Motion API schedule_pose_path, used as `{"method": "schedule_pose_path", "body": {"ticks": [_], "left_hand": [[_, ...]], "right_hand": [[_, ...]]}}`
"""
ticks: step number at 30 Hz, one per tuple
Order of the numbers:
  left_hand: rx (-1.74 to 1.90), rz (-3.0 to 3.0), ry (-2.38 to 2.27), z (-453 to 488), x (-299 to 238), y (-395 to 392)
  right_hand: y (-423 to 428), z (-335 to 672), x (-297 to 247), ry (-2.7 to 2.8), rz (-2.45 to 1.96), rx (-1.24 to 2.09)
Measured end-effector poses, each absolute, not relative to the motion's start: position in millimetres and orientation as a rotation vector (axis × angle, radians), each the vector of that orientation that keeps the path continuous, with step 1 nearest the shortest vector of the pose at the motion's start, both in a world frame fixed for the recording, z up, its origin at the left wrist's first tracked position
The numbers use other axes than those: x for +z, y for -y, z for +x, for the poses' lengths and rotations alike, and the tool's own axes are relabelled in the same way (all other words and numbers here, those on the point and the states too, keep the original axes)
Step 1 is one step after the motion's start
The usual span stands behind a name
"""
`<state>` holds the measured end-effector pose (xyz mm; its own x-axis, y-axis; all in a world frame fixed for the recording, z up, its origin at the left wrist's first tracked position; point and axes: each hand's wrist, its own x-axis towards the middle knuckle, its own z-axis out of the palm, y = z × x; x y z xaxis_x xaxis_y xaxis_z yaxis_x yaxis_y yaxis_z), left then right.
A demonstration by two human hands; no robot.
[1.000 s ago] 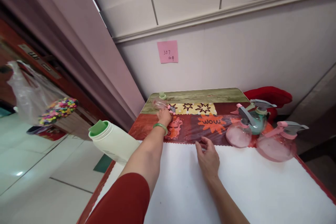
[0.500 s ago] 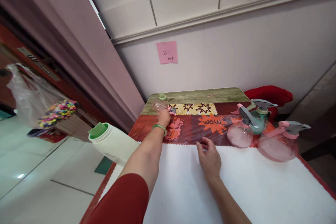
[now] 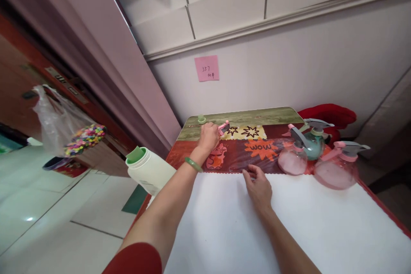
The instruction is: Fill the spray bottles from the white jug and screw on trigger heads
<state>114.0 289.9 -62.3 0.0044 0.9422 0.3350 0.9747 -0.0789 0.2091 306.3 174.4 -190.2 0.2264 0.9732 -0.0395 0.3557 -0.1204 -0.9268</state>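
Note:
My left hand [image 3: 208,138], with a green bangle on its wrist, reaches to the table's far left part. Its fingers are closed round a spray bottle whose pink and grey spray head [image 3: 224,128] sticks out to the right; the hand hides the body. Just beyond it a small green cap [image 3: 201,119] sits on the table. My right hand [image 3: 258,186] rests near the far edge of the white mat [image 3: 218,222]. It holds nothing, its fingers loosely bent and its thumb apart from them.
Two pink spray bottles [image 3: 293,161] and a green spray bottle [image 3: 314,144] stand at the right. A large pale bottle [image 3: 150,172] with a green piece in its mouth stands at the table's left edge. Farther left hangs a plastic bag [image 3: 54,124].
The spray bottle's head has moved a little right and up with my left hand, and the clear body is now hidden. My right hand has barely moved; the view has shifted slightly.

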Motion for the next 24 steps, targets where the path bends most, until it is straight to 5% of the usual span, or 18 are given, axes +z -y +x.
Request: {"method": "schedule_pose_path", "body": {"ticks": [6,15,20,24], "left_hand": [[-0.931,-2.359,2.018,124.5,-22.7,-209.0],[-1.439,-2.657,2.197,137.9,-40.0,-110.9],[-1.746,-2.27,2.039,130.2,-53.4,-72.2],[-1.483,-2.082,1.381,123.2,-79.4,-40.3]], "right_hand": [[-175.3,302.5,-188.5,1.197,-1.241,1.021],[-128.0,284.7,-135.7,0.939,-0.574,1.76],[-113.4,274.0,-111.1,0.63,-0.613,1.699],[-114.2,274.6,-92.0,0.258,-0.668,1.517]]}}
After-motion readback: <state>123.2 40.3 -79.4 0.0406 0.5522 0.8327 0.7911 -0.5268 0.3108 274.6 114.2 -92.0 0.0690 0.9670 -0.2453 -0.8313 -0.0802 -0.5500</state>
